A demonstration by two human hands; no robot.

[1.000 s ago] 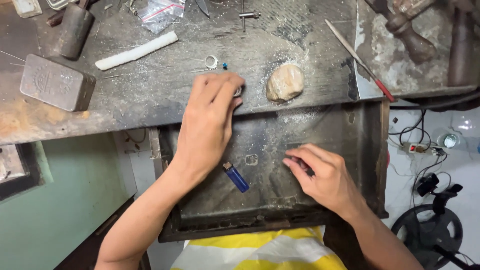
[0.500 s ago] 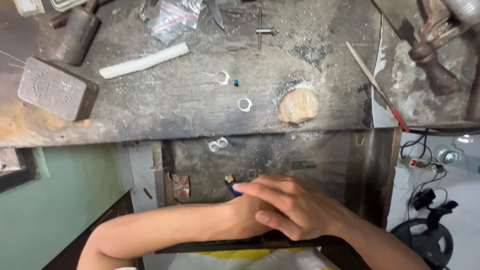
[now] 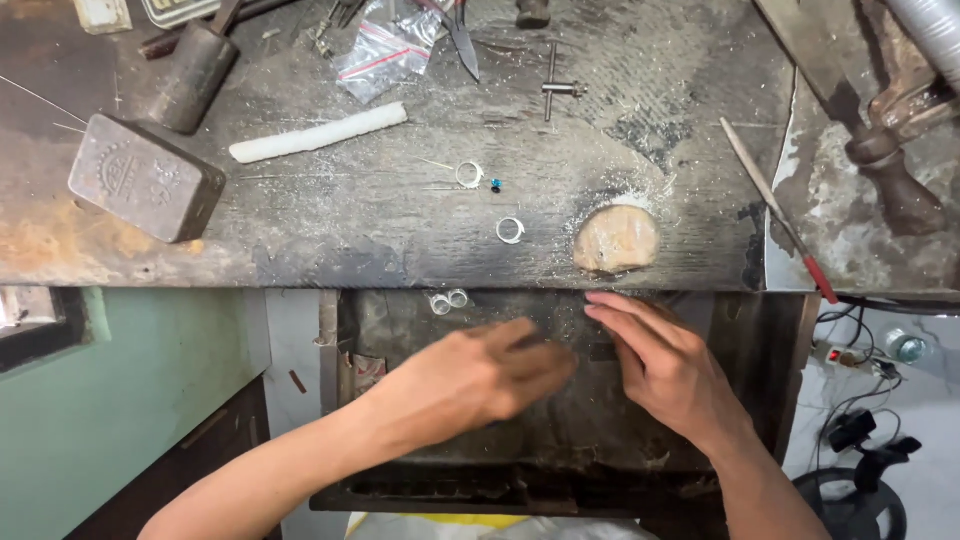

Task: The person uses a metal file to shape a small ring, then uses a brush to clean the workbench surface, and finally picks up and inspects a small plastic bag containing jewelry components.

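My left hand (image 3: 480, 375) reaches across a dark pull-out tray (image 3: 375, 330) under the workbench. It is blurred, with its fingers close together, and I cannot see whether anything is in it. Just right of it, my right hand (image 3: 665, 365) lies flat over the tray, fingers stretched toward the tray's far edge and holding nothing. Two small silver rings (image 3: 448, 300) lie at the tray's far edge. On the bench above are a silver ring (image 3: 510, 230), another ring (image 3: 468, 174) and a tiny blue stone (image 3: 495, 184).
On the worn bench are a rounded wooden peg (image 3: 617, 238), a white stick (image 3: 318, 133), a steel block (image 3: 145, 177), a hammer (image 3: 195, 78), a plastic bag (image 3: 385, 45) and a thin red-tipped file (image 3: 780, 215). Cables and a stand (image 3: 860, 480) sit on the floor at right.
My left hand left the bench ring, dropped into the tray and swept right over the spot where a blue lighter lay; the lighter is now hidden. My right hand moved up toward the tray's far edge.
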